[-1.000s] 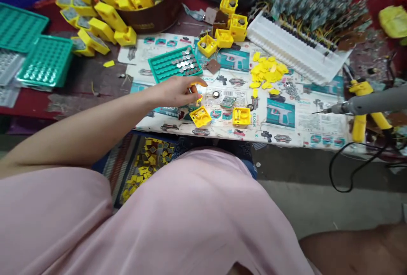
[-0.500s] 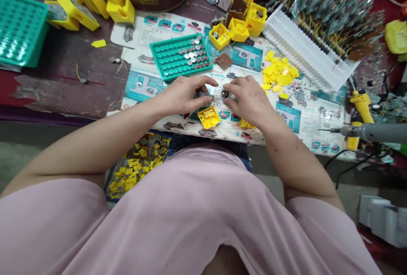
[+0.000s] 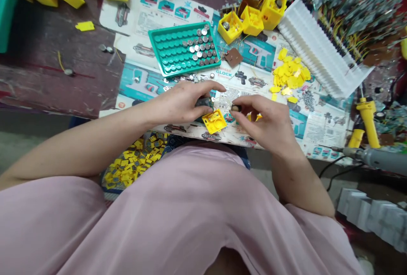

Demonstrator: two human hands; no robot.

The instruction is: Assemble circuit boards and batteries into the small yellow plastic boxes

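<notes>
My right hand (image 3: 265, 120) pinches a small round dark part (image 3: 235, 108), perhaps a little speaker, between thumb and fingertips. Just left of it lies a square yellow plastic casing (image 3: 215, 121), its hollow side up, with a round seat and small parts inside. My left hand (image 3: 186, 103) is over the casing's upper left corner, index finger and thumb spread apart. Whether the thumb touches the casing I cannot tell. Something dark grey under the left palm is mostly hidden. Another yellow piece (image 3: 254, 117) is partly covered by my right hand.
Behind my hands sits a green tray (image 3: 165, 50) with round metal cells. Yellow cube housings (image 3: 230, 27) stand farther back. To the right are loose yellow pieces (image 3: 291, 71), a white ridged rack (image 3: 321, 50) of wired parts, and a soldering iron (image 3: 381, 158) jutting inward.
My right hand has moved toward me and right, lifting the round dark part in its pinch. My left hand stays beside the yellow casing. The camera view has shifted slightly closer.
</notes>
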